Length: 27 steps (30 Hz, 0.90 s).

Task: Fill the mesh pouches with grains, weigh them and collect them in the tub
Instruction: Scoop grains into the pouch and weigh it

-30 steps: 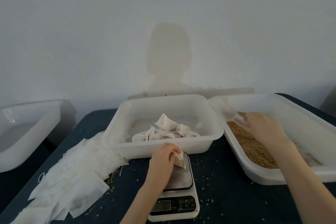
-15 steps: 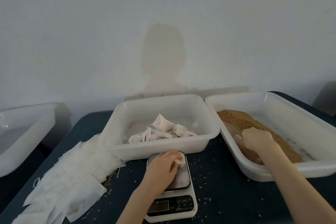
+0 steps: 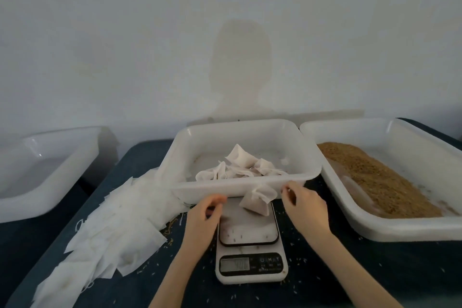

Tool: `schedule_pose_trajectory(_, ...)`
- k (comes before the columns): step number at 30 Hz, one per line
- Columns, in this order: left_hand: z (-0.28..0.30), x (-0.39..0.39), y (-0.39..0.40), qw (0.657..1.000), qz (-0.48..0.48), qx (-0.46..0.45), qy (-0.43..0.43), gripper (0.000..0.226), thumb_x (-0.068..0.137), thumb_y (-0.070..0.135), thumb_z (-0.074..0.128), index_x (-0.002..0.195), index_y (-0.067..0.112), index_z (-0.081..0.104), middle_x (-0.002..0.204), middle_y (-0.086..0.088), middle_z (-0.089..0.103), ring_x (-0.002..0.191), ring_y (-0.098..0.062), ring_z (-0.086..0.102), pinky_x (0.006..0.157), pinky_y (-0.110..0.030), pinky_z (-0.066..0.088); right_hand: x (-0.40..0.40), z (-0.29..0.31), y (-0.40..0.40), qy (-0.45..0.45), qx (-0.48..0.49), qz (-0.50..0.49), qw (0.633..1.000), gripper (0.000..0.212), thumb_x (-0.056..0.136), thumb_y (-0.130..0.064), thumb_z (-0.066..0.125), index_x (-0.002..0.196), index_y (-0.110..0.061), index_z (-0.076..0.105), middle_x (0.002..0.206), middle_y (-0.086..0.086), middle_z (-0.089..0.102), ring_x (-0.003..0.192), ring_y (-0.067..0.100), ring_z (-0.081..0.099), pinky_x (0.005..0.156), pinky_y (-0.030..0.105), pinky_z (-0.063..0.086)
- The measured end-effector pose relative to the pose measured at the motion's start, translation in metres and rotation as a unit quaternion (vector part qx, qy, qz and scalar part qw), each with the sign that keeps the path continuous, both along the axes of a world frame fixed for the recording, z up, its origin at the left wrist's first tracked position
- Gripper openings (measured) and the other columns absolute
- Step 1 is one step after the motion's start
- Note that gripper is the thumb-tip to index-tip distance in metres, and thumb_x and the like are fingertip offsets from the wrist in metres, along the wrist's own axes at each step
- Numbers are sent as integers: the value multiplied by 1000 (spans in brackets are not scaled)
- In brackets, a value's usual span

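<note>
Head view — filled pouch [image 3: 257, 201] on scale [image 3: 250, 240]; left hand [image 3: 203, 215] and right hand [image 3: 303, 207] loosely curled, holding nothing; display [image 3: 235, 264] unreadable.

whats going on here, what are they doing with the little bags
A person is filling small mesh pouches with grain and weighing them. One filled pouch sits on the scale, with the left hand and right hand on either side of it, neither holding it. Finished pouches lie in the middle tub; empty pouches are piled to the left, grain in the right tub.
</note>
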<state>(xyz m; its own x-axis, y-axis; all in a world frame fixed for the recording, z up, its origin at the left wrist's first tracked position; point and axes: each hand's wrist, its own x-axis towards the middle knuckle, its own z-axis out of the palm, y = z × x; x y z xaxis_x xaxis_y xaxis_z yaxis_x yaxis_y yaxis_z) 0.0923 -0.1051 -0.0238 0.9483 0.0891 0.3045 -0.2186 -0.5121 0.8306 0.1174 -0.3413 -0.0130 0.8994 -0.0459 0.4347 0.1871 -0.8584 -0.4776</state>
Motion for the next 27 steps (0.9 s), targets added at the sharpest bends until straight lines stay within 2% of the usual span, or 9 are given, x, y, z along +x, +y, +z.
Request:
schedule_pose_trajectory(3,-12,0,6,998,64,-27,-7,25,93,6,53,89,28,65,90,16,66,87,8,58,78,-11,43,0,-19,1,2,44,-10,999,29,91,-20,57,65,-23,45,50,-6,46,42,8,45,42,27,35)
schedule_pose_trajectory(5,-19,2,9,994,94,-50,2,27,93,5,52,84,28,65,87,14,67,85,6,59,76,-12,40,2,-24,-1,10,49,-8,999,28,91,-18,58,65,-20,47,51,-4,48,44,10,47,43,29,38)
schedule_pose_trajectory(8,-24,5,14,991,120,-61,22,25,94,7,50,83,25,64,85,9,67,83,0,59,74,-14,40,6,-26,-5,31,73,-2,997,26,92,-19,56,66,-17,49,53,-3,49,46,14,49,44,30,39)
schedule_pose_trajectory(13,-29,6,16,989,147,-31,17,26,93,4,52,82,26,63,81,14,65,79,1,58,70,-10,38,9,-32,-7,59,108,22,992,22,93,-22,56,71,-20,57,54,-2,53,43,7,43,41,17,30)
schedule_pose_trajectory(19,-32,7,17,990,140,-1,26,25,93,5,51,85,25,64,82,15,64,81,2,57,70,-9,36,11,-34,-8,86,125,26,988,22,94,-25,54,72,-22,59,59,-1,57,47,6,48,45,18,34)
schedule_pose_trajectory(23,-31,8,17,989,146,-1,31,24,93,6,51,86,24,64,82,15,64,80,2,57,69,-9,36,11,-33,-8,90,143,25,985,22,94,-25,54,72,-25,58,59,-1,58,48,8,50,47,24,39)
schedule_pose_trajectory(27,-33,9,17,989,142,2,32,23,93,6,50,87,22,65,84,12,64,82,2,57,72,-9,37,10,-34,-9,90,147,29,985,22,93,-25,55,71,-28,58,59,-3,58,50,7,53,44,17,37)
